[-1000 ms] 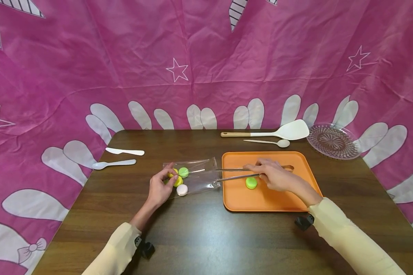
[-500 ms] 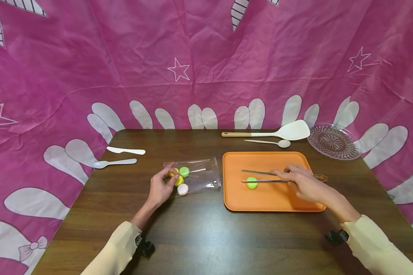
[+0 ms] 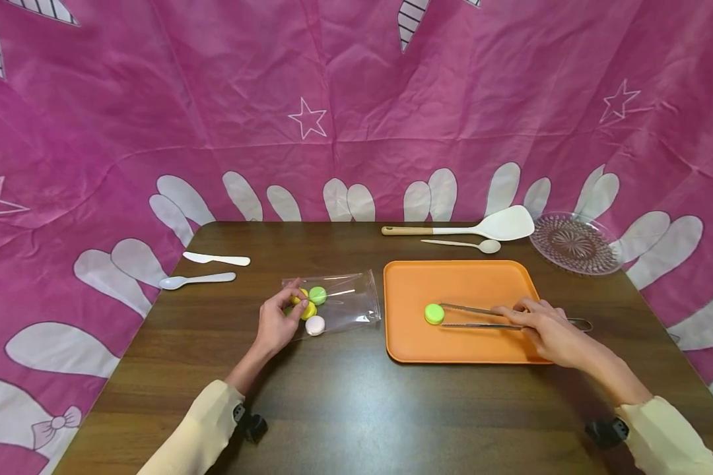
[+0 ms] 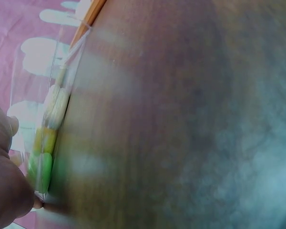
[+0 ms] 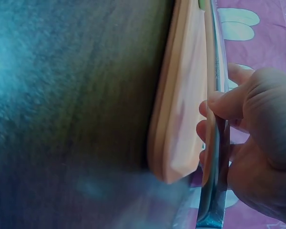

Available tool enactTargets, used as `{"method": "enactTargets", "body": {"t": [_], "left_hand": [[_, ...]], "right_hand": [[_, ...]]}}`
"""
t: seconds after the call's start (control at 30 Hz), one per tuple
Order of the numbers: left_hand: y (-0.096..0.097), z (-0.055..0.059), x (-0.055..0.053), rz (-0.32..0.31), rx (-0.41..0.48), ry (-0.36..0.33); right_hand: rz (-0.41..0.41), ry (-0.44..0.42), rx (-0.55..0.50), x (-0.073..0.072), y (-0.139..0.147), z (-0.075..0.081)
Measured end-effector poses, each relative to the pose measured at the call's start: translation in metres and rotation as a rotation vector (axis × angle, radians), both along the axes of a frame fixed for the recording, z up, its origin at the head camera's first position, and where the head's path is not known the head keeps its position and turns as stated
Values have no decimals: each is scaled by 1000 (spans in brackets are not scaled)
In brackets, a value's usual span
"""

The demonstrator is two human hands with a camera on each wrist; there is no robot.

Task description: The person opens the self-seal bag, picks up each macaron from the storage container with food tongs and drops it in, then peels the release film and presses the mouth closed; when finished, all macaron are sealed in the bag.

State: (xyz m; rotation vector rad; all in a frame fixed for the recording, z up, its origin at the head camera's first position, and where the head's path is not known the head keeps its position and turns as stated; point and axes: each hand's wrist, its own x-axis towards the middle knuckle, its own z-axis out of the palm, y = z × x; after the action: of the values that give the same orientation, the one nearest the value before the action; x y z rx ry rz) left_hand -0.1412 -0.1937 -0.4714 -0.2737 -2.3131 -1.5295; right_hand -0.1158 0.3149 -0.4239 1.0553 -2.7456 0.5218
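My left hand (image 3: 278, 322) pinches the closed end of a clear plastic bag (image 3: 350, 307) lying on the table. Inside the bag are several macarons: a yellow macaron (image 3: 309, 310), a pale green macaron (image 3: 317, 295) and a whitish macaron (image 3: 315, 326) among them; the fingers hide some. In the right hand (image 3: 549, 333) is a pair of metal tongs (image 3: 481, 326), gripped midway along its arms. Its arms stand apart, tips just right of a bright green macaron (image 3: 434, 314) on the orange tray (image 3: 463, 349). In the right wrist view, the thumb presses the tongs (image 5: 220, 138).
Behind the tray lie a white spatula (image 3: 505, 224) with a wooden handle and a beige spoon (image 3: 488, 247). A clear patterned plate (image 3: 576, 244) sits at back right. At left are a white knife (image 3: 216, 259) and a white spoon (image 3: 196, 280). Pink cloth hangs behind.
My right hand has drawn the tongs from the bag's mouth rightward over the tray, past the green macaron to its right side. The left hand and the bag have stayed in place.
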Motion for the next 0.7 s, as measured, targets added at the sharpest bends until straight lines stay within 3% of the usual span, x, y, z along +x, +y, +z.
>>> {"method": "enactTargets", "body": {"t": [0.63, 0.7], "left_hand": [[1, 1, 1, 0, 16, -18], [5, 12, 6, 2, 11, -19]], "right_hand": [[-6, 11, -22, 1, -4, -12], [-12, 2, -22, 1, -5, -12]]}}
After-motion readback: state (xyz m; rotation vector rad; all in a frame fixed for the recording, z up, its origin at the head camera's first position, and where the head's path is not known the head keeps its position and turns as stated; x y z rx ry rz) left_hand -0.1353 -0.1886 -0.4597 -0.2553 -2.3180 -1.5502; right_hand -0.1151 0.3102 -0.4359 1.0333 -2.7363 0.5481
